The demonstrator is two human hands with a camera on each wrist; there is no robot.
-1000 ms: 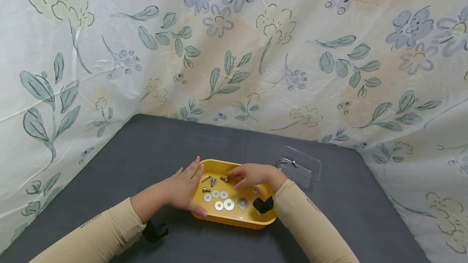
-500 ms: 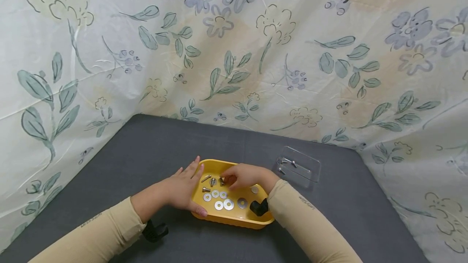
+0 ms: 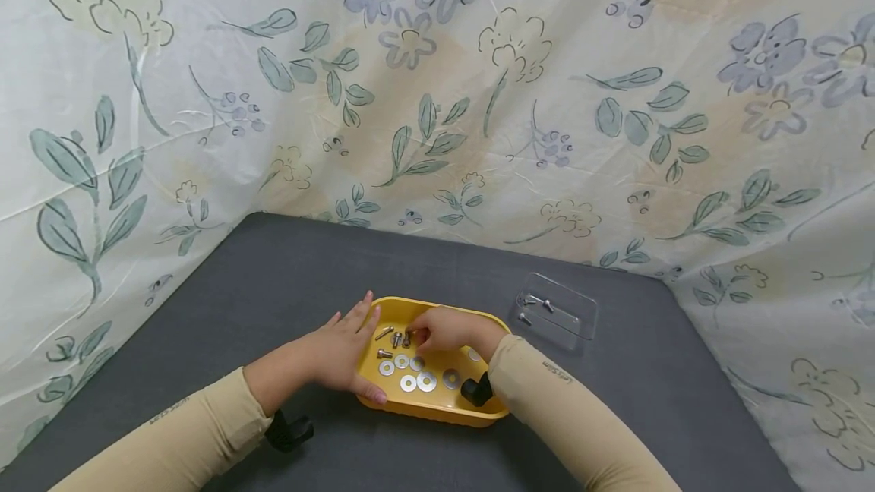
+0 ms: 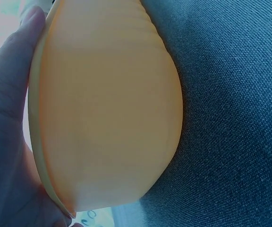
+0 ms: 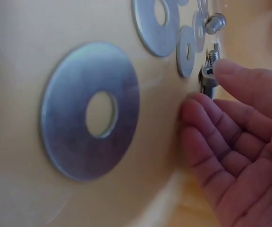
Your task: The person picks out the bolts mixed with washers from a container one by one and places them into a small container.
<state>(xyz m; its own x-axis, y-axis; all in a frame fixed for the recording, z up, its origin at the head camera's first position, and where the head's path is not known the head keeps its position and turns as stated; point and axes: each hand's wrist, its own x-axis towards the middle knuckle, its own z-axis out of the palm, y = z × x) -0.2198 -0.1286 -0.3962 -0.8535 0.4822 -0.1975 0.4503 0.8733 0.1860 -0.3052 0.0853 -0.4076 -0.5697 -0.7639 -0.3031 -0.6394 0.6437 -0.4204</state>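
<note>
My left hand (image 3: 335, 355) rests on the left end of a yellow tray (image 3: 437, 412), fingers spread straight and thumb over the front rim; in the left wrist view the thumb lies along the rim (image 4: 34, 99). Inside the tray, my right hand (image 3: 447, 329) pinches a socket head screw (image 3: 407, 339) at its fingertips. The right wrist view has the thumb against the screw's head (image 5: 208, 78), curled fingers beneath. Other screws (image 3: 384, 354) lie just left of it. Several flat washers (image 3: 434, 382) are spread over the tray floor, one large washer (image 5: 65, 113) close to the wrist camera.
Behind the tray to the right stands a clear plastic box (image 3: 581, 321) with several screws (image 3: 548, 307) in it. Black wrist mounts (image 3: 476, 391) hang under both sleeves. A floral curtain (image 3: 437, 135) surrounds the dark grey table (image 3: 328, 249).
My right hand has moved left within the tray and its fingers have closed on the screw, which now stands more upright and closer to the other screws. The left hand keeps its place.
</note>
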